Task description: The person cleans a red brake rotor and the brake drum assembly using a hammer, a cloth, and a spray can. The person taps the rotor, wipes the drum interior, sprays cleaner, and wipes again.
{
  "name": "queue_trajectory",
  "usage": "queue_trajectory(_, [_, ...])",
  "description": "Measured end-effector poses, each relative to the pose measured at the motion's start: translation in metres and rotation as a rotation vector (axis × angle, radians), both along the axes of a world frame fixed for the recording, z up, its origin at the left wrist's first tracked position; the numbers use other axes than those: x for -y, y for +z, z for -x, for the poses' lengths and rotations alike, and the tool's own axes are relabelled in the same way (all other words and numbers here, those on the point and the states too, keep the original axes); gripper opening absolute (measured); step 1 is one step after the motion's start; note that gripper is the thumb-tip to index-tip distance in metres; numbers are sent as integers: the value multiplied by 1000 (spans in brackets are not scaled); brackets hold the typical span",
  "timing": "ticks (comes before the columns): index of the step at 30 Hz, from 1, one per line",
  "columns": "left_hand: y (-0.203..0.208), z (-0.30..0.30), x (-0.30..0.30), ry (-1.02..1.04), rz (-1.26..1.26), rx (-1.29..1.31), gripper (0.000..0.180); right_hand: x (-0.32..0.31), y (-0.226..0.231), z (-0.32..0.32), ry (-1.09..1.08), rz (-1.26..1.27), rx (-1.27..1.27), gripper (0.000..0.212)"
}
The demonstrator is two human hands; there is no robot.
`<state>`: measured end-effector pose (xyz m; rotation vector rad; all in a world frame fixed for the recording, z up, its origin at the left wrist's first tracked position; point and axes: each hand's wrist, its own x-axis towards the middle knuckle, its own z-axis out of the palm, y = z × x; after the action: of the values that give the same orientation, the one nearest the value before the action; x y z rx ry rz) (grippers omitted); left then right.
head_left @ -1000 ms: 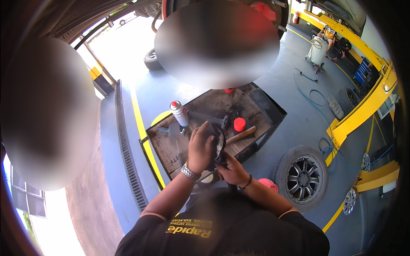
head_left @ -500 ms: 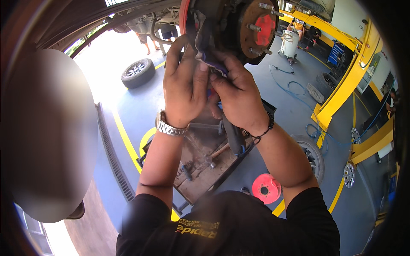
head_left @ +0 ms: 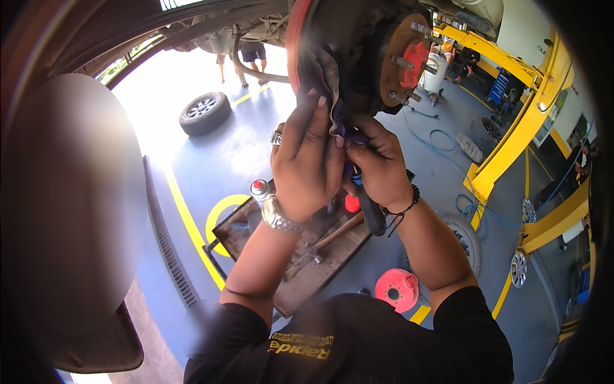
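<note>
Two hands are closed on one curved dark strip [head_left: 333,96] with a pale edge. Its side is pinched by the left hand [head_left: 304,166], and its low end, where purple shows, is gripped by the right hand [head_left: 384,166]. The strip is held up just left of a rusty hub [head_left: 390,67]. A dark handle [head_left: 374,214] hangs under the right hand; how it is held cannot be told.

The strip could be dropped if the fingertips are made slick by dirt. Skin could be nipped or scraped if the strip is pushed hard and slips. The handle could be let fall, as two things seem to be minded by one hand. The loose end of the bracelet [head_left: 416,192] could be caught on something.

The way to the right is partly blocked by the hub's bolts [head_left: 403,62]. Below, a hammer [head_left: 339,230], a spray can [head_left: 260,187] and a red cap [head_left: 352,203] are set on a low table [head_left: 313,281]. Close by on the floor, a red drum [head_left: 396,290] and a tyre [head_left: 464,237] could be tripped on. Farther right, a blue hose [head_left: 441,134] is looped on the floor.
</note>
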<state>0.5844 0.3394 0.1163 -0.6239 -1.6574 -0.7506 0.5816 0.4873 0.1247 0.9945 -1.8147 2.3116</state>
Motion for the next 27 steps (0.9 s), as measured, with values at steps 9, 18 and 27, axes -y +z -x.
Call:
queue_trajectory(9, [12, -12, 4, 129, 151, 159, 62, 1, 1, 13, 83, 89, 152, 42])
queue_trajectory(18, [12, -11, -7, 92, 123, 182, 75, -5, 3, 16, -44, -18, 17, 39])
queue_trajectory(27, [-34, -13, -31, 279, 101, 269, 83, -29, -10, 38, 104, -241, -99, 35])
